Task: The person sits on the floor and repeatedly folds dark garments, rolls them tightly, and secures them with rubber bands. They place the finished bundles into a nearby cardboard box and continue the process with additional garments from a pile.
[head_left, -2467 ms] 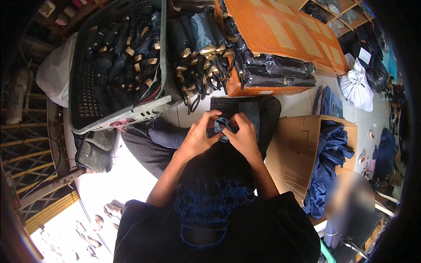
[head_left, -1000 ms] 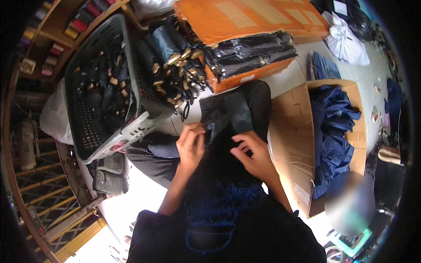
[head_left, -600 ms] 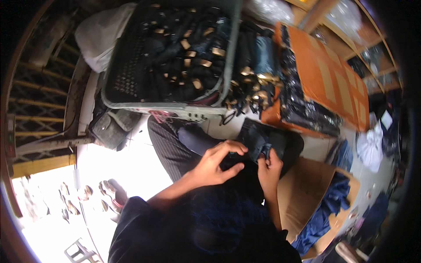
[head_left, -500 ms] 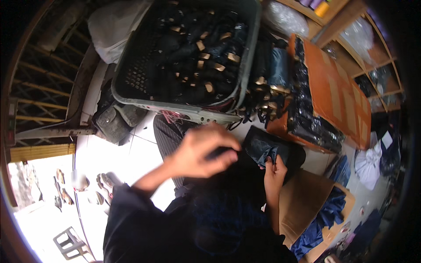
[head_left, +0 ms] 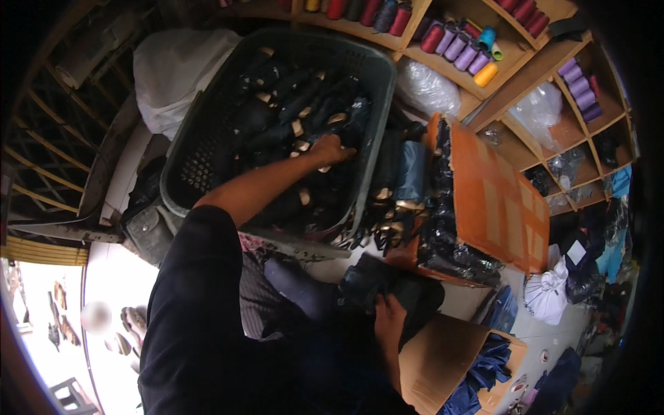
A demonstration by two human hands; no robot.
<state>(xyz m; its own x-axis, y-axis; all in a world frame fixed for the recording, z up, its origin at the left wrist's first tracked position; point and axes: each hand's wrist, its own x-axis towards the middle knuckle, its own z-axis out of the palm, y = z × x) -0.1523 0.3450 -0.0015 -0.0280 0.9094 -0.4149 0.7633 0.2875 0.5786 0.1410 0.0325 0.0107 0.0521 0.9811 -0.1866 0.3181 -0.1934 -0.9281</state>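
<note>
My left hand (head_left: 330,151) reaches over the large dark plastic basket (head_left: 181,181). It touches the black rolled bundles (head_left: 280,131) inside, which have tan bands or tabs. Its fingertips are partly hidden among them, so their grip does not show. Lower down, near my lap, a dark folded cloth piece (head_left: 366,277), soft and slightly shiny, lies under my right hand (head_left: 391,315). Thumb and fingers of that hand pinch its near edge.
Right of the basket stand more dark bundles (head_left: 411,169) and an orange taped carton (head_left: 498,200). An open cardboard box (head_left: 443,353) holds blue fabric (head_left: 487,366). Thread spools (head_left: 456,47) fill wooden shelves (head_left: 484,104) behind. A white sack (head_left: 173,76) sits at the basket's left.
My left hand has moved from above my lap, up and forward into the basket. My right hand still holds the dark cloth piece. The whole view has shifted, showing more of the shelves.
</note>
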